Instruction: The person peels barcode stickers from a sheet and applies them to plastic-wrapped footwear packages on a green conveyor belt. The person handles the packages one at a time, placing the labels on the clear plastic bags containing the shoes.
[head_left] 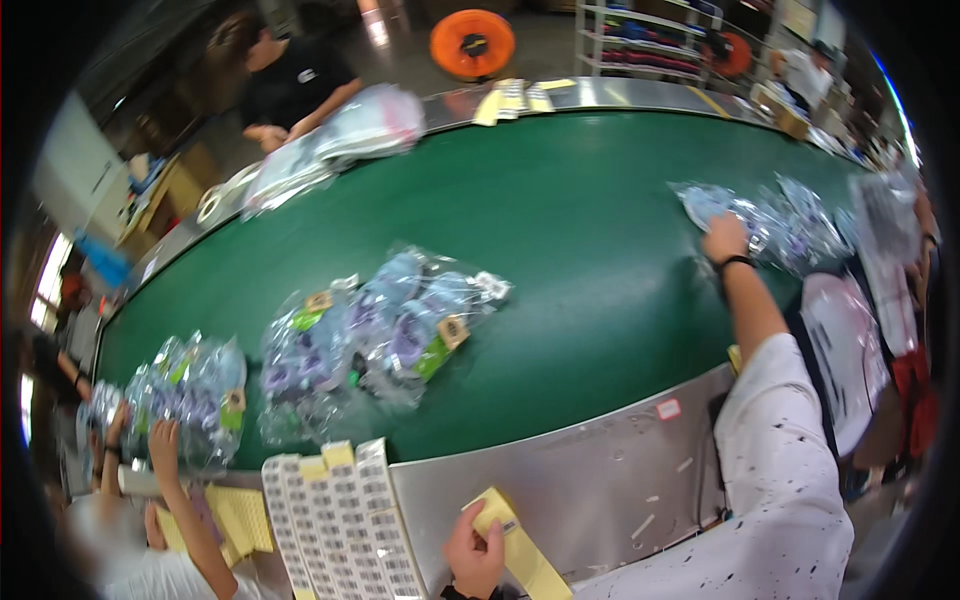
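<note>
My left hand (474,556) is closed on a yellow strip of labels (527,556) at the near metal edge, with the thumb along its end. Stretched far to the right, my right hand (725,240) grips the near edge of a clear bag (706,205) of pale blue goods that look like sandals; its fingertips are partly hidden. More such bags (795,228) lie beside that hand. On the green conveyor belt (590,250), left of centre, lie several bagged light blue and purple pairs (390,325) with green and brown tags.
Printed label sheets (335,520) hang over the near metal edge (610,480). At left, a co-worker's hand (163,447) touches other bags (205,390). Across the belt, a person (300,85) stands by stacked clear bags (350,130). An orange fan (472,45) stands behind.
</note>
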